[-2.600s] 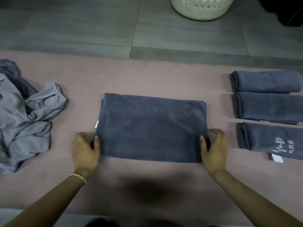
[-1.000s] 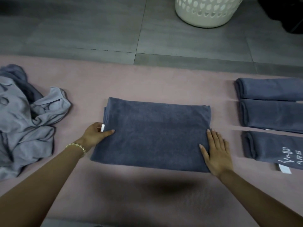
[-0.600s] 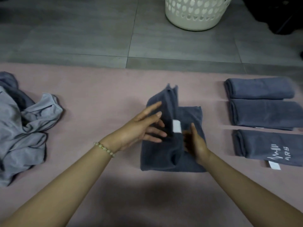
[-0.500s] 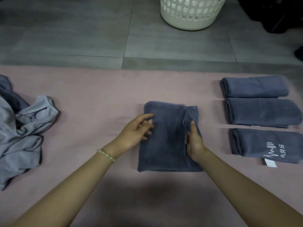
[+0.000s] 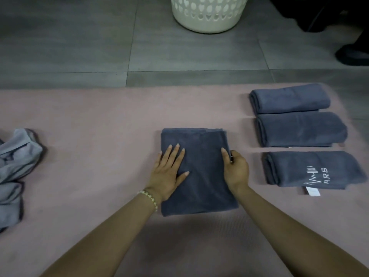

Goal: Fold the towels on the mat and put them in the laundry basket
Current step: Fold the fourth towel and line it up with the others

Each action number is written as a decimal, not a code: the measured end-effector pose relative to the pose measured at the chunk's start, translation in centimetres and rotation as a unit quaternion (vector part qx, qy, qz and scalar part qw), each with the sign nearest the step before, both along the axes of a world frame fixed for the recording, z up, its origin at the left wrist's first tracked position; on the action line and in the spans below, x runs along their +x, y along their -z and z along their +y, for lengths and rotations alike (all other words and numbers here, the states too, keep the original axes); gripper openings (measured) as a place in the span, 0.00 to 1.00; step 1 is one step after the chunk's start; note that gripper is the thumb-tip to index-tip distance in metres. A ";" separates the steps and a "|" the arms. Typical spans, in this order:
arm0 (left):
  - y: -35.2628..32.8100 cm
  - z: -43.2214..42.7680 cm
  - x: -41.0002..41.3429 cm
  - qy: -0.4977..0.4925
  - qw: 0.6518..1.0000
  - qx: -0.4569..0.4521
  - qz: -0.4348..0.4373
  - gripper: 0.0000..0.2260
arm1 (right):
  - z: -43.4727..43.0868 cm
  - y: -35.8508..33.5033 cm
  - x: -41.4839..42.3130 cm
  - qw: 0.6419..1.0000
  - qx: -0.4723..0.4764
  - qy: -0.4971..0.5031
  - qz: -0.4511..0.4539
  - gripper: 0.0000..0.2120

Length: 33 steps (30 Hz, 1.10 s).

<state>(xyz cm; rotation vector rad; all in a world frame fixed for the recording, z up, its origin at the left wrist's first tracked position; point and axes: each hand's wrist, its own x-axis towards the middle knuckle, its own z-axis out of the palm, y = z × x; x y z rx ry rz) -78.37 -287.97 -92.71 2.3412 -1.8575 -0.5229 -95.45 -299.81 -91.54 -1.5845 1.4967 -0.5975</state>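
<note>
Head view: left hand (image 5: 169, 172) is flat, fingers straight and a bit spread, pressing down on the left half of the dark grey towel (image 5: 201, 188). That towel is folded into a rectangle in the middle of the pink mat (image 5: 99, 120). Right hand (image 5: 236, 171) is clamped on the towel's right edge, thumb on top, fingers curled round the side. Along the mat's right edge there's a row of three folded towels (image 5: 301, 129), the nearest with white "ARS" lettering. A crumpled pile (image 5: 18, 156) of lighter grey cloth lies at the left edge. The white laundry basket (image 5: 207, 15) stands on the tiled floor past the mat's far edge. Only its lower wall shows, so can't tell what's inside.
</note>
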 end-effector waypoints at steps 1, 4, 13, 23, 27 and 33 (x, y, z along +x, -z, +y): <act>0.0 -0.8 0.1 0.010 1.000 0.006 -0.006 0.40 | -0.4 0.4 -0.3 1.000 0.003 0.002 0.008 0.20; 0.2 -3.4 1.3 0.026 0.999 0.018 -0.021 0.43 | -1.0 1.3 -0.9 1.000 0.009 0.003 0.017 0.21; -2.1 -10.4 4.5 0.018 0.995 0.102 -0.005 0.36 | -1.3 2.2 -1.2 0.998 0.044 0.041 -0.008 0.20; -8.4 -14.1 5.4 -0.020 0.900 0.353 0.255 0.21 | -1.6 1.4 -1.6 0.992 0.117 0.008 -0.054 0.17; -12.1 -11.1 4.9 -0.074 0.860 0.362 0.353 0.22 | -0.5 0.0 -2.2 0.989 0.128 -0.015 -0.069 0.14; -17.3 -3.4 4.6 -0.163 0.789 0.179 0.564 0.19 | 3.0 -3.4 -2.6 0.956 0.274 0.038 -0.095 0.25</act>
